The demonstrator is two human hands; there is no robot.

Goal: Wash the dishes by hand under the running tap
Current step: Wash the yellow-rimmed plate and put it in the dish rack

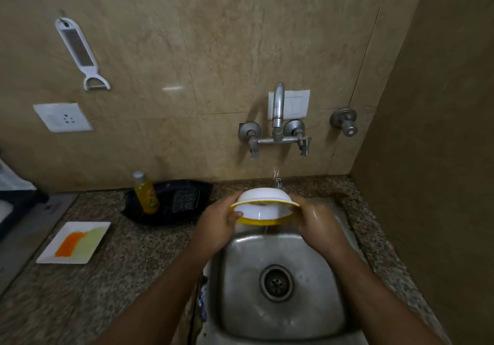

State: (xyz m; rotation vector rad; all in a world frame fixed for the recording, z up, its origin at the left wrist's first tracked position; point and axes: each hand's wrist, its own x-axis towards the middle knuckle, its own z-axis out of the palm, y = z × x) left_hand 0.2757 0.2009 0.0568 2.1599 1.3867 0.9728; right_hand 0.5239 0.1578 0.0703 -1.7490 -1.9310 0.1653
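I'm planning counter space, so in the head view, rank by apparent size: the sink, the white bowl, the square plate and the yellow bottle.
1. sink
2. square plate and white bowl: look alike, so unranked
3. yellow bottle

1 head-worn camera looks steeply down, close over the sink, edges seemingly warped.

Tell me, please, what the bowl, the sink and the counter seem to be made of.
Bowl: probably plastic or melamine, smooth white with a yellow rim, but ceramic is possible.
Sink: stainless steel, by its dull grey metallic sheen and water marks.
Counter: looks like polished granite, speckled brown and grey; it could be an imitation.
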